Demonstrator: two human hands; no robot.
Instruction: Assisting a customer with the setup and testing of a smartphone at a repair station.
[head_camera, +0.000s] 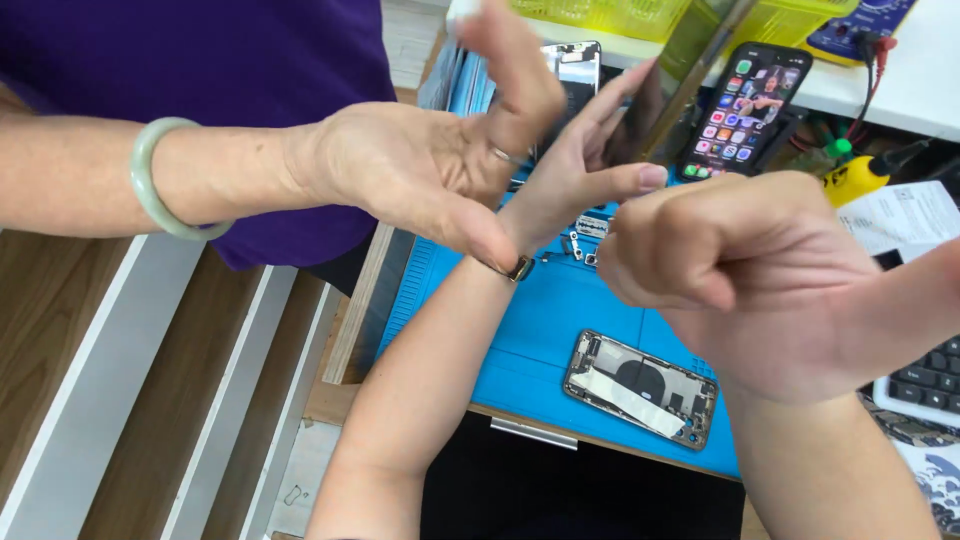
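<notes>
My left hand (575, 165) is raised over a blue work mat (520, 330), its fingers and thumb around the lower edge of a thin dark glossy panel (685, 75) that stands tilted. Another person in a purple top, wearing a pale green bangle (150, 180), has a hand (420, 170) pressed against my left wrist and palm. My right hand (740, 275) is a closed fist just right of it, with nothing visible in it. An opened phone body (640, 388) lies on the mat below my fist.
A lit phone (745, 110) leans at the back. Small metal parts (585, 235) lie on the mat. A yellow-handled tool (860, 175), a paper sheet (900, 215), a keyboard (930, 380) and yellow baskets (620, 15) surround the mat. Floor is at left.
</notes>
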